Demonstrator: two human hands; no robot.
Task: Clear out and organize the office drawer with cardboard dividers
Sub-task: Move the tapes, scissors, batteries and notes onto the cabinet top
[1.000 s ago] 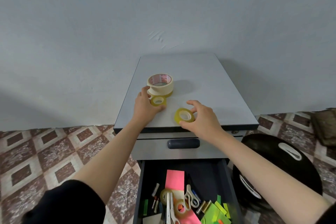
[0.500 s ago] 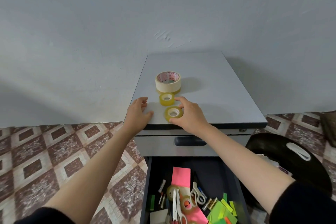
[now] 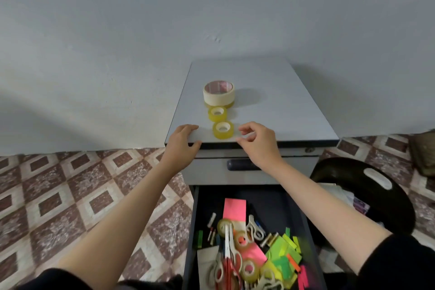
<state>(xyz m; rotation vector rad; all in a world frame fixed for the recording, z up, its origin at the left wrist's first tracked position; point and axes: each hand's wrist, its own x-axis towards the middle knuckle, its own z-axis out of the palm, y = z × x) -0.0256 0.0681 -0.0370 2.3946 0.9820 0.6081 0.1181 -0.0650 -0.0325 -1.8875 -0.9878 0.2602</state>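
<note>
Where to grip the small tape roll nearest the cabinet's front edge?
Pinch the near tape roll by its outer wall from above, fingers on its left and right sides. It lies flat, hole up, on the cabinet top; a second small roll sits close behind, so front-to-back is tighter. The right hand, open beside it, looks best placed.

Yellow tape rolls (image 3: 223, 129), cream roll (image 3: 219, 95), grey cabinet top (image 3: 270, 106), brown-and-cream diamond floor tiles (image 3: 70, 183), perhaps marbled.

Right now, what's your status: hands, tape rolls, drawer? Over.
Left hand empty, resting on cabinet top edge. Right hand empty, beside nearest tape roll; small roll and masking tape lined behind. Drawer open, cluttered: scissors, sticky notes. Nothing blocking.
</note>
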